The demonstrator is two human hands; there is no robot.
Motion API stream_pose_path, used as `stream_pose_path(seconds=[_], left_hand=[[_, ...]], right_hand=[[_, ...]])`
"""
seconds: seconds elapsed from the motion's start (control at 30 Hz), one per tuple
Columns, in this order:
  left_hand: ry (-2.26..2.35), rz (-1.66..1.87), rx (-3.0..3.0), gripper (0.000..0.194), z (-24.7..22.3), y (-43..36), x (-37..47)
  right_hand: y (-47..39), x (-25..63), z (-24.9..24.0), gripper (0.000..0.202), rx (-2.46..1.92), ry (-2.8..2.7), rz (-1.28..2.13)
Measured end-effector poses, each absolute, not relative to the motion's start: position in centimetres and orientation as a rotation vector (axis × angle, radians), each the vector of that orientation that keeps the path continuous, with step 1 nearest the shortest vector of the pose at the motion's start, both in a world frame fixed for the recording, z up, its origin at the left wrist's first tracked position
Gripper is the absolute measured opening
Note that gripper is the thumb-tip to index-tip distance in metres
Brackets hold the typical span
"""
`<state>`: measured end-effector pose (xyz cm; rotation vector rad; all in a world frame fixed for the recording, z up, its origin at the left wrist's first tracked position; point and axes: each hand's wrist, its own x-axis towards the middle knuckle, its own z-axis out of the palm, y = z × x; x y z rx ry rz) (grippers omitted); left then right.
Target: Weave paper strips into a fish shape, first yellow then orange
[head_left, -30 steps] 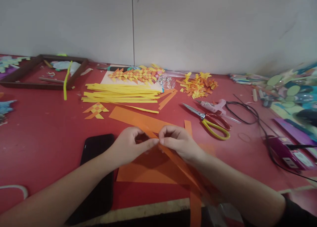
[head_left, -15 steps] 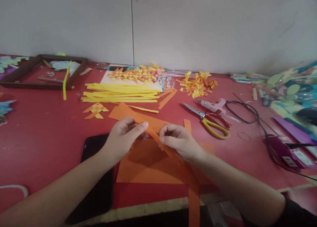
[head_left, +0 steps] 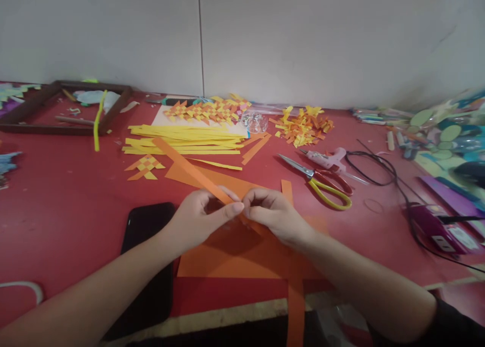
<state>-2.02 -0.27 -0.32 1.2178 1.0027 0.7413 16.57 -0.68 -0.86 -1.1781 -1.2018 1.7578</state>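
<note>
Between my two hands runs a long orange paper strip [head_left: 189, 171], slanting from upper left down toward my right wrist. My left hand [head_left: 210, 210] pinches it, thumb on top, with the upper end sticking out beyond the fingers. Close beside it, my right hand [head_left: 271, 210] is closed on the same strip, thumb against curled fingers. Below both hands lies an orange paper sheet [head_left: 227, 261], with another orange piece [head_left: 178, 171] behind it. A further length of orange strip [head_left: 296, 306] hangs over the table's front edge; whether it joins the held one is hidden by my right hand.
Yellow strips [head_left: 182, 144] and a woven paper fish [head_left: 146, 166] lie behind. Scissors [head_left: 314, 178], a pink glue gun [head_left: 328, 159] and a black cable [head_left: 396, 178] are right. A black phone [head_left: 147, 266] sits under my left forearm. A brown frame [head_left: 49, 131] stands back left.
My left hand has slid down and right along the orange strip, close to my right hand. More of the strip's upper end now shows past the left fingers. My right hand has barely moved.
</note>
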Motion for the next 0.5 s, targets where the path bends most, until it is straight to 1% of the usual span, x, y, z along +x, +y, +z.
stream_pose_path(seconds=[0.1, 0.27, 0.33, 0.5], left_hand=[[1.009, 0.743, 1.267, 0.023, -0.5, -0.4, -2.0], [1.221, 0.819, 1.151, 0.033, -0.5, 0.2, -2.2], [1.266, 0.919, 1.014, 0.035, -0.7, 0.6, -2.4], [1.253, 1.283, 0.744, 0.03, -0.9, 1.5, -2.7]], right_hand=[[-0.7, 16.5, -0.9, 0.009, -1.191, -1.219, 1.76], [-0.4, 16.6, -0.5, 0.006, -1.22, -1.264, 1.693], [-0.2, 16.7, -0.4, 0.005, -1.244, -1.28, 1.678], [0.0, 17.2, -0.6, 0.004, -1.255, -1.281, 1.655]])
